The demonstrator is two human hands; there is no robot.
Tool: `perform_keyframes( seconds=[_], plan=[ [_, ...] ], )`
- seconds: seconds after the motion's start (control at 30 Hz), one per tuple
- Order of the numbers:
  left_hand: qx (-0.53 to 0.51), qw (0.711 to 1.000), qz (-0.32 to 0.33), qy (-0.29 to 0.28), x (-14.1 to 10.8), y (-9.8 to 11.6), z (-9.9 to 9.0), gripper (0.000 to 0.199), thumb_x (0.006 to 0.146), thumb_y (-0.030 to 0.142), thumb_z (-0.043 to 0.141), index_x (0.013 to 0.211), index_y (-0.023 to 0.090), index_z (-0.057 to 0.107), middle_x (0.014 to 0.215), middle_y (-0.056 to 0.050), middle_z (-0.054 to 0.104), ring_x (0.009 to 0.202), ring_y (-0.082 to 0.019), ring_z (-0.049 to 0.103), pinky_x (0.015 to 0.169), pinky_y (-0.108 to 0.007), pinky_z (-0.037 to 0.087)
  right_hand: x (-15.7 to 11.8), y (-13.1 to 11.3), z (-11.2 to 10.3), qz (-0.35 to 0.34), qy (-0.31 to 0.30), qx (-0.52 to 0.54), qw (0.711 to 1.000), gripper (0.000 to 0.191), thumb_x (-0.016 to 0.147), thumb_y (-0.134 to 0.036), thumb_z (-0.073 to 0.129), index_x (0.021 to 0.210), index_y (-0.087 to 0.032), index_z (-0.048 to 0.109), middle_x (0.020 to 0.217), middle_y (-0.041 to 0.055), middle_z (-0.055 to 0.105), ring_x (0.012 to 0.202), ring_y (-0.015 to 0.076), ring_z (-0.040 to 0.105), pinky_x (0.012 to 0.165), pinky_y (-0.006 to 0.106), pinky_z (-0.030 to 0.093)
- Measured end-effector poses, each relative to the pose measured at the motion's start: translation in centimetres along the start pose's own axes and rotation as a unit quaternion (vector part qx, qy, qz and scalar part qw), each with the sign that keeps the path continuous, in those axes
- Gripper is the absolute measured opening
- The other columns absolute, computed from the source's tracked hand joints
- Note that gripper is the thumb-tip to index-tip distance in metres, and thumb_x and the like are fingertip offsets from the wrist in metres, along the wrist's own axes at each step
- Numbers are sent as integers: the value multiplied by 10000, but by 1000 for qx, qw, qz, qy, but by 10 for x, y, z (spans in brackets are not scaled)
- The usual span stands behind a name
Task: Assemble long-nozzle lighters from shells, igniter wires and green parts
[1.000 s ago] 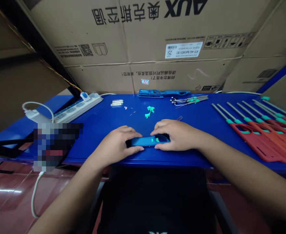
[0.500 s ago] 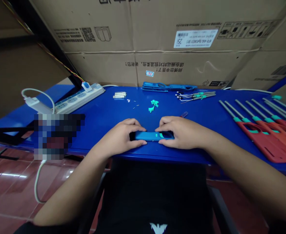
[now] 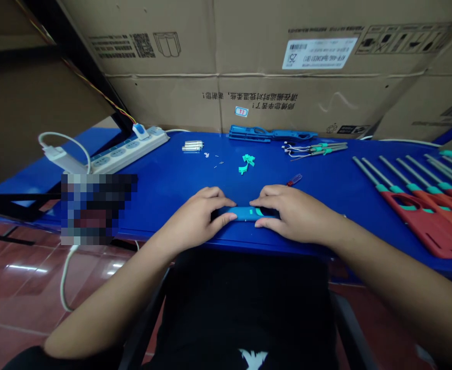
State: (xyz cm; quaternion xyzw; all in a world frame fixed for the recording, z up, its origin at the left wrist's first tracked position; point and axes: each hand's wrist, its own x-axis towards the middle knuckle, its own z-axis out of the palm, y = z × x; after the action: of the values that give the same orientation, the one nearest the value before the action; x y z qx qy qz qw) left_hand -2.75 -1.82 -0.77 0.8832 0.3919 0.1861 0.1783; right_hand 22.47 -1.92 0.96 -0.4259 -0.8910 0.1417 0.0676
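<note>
Blue casing: a slim body near the front edge of the blue table, just below the middle of the frame, between both hands.
Long axis: left to right across the frame, roughly along the table's front edge — one end points into each hand.
Left hand: grasping the casing's left end, thumb on the near side, fingertips on the far side; that end is mostly hidden.
Right hand: grasping the right end in the same way, partly covering the dark finger loop beside a green insert.
Nearer hand: neither — both touch the casing and face each other, with its middle bare between them.
Red-and-clear tool: just beyond the right hand, right of centre.
Green pieces: higher in the frame than the casing, apart from both hands.
Blue shells: upper centre, at the foot of the cardboard, lying roughly parallel to the casing.
Red handles: right edge of the frame, metal stems slanting to the upper left.
</note>
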Motion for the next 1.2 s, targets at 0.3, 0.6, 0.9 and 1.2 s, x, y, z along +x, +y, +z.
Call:
perform_keyframes(
  seconds=[0.3,0.6,0.9,1.2],
  plan=[
    [33,998,-14,-54,7,7,-13,320,924,425,603,1157,228,697,1097,-70,683,1045,-247,631,925,-399,503,-44,27,-7,49,74,45,995,280,882,-422,667,1093,-251,737,1076,63,715,1026,252,653,905,413,524],
    [-35,994,37,-96,49,26,1,354,908,392,650,1225,242,701,1091,-66,695,995,-214,656,871,-322,509,-45,23,4,27,94,44,994,249,947,-363,597,1073,-244,776,958,63,704,916,225,623,843,390,500],
    [-10,997,44,-69,45,29,22,421,917,471,612,1277,262,674,1067,-79,619,1007,-231,605,904,-368,499,-51,22,17,24,127,9,992,258,966,-338,578,1046,-222,794,863,70,658,853,219,575,790,381,483],
    [-9,995,4,-95,53,36,22,373,861,467,680,1188,288,689,1046,-47,606,1025,-233,590,897,-370,488,-65,35,16,27,146,37,988,249,931,-349,633,1109,-231,761,1020,75,688,966,229,609,899,408,492]
  ],
)
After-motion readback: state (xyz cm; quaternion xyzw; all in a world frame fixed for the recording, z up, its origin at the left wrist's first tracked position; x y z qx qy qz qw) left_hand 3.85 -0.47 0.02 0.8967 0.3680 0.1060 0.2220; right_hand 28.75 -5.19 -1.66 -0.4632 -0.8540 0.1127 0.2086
